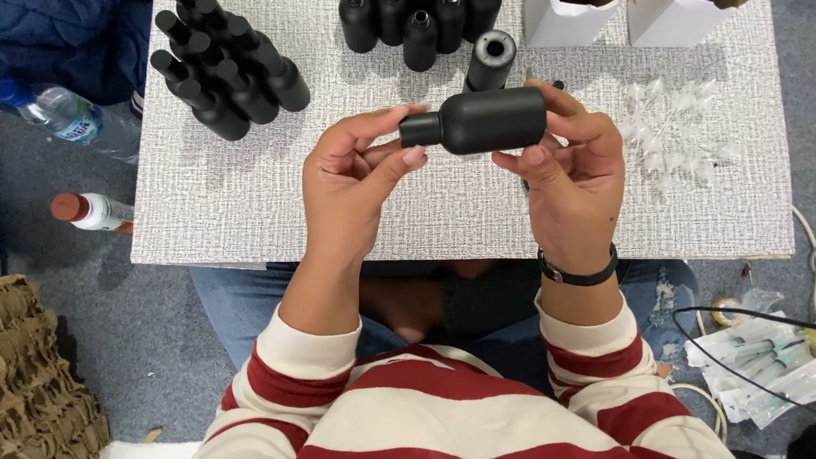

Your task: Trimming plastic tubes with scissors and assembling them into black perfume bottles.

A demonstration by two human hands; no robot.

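Grip: both my hands hold one black bottle (485, 120) sideways above the table (229, 206).
Left hand (353, 190): pinches its neck.
Right hand (570, 171): wraps its base.
Behind: uncapped bottle (491, 61) lying down, black bottle rows (418, 7).
Right: clear plastic caps (677, 127).

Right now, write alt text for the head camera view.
Two hands hold a matte black bottle sideways over a grey textured table: the left hand pinches its cap end, the right hand cradles its base. Rows of black bottles and two open white boxes stand behind.
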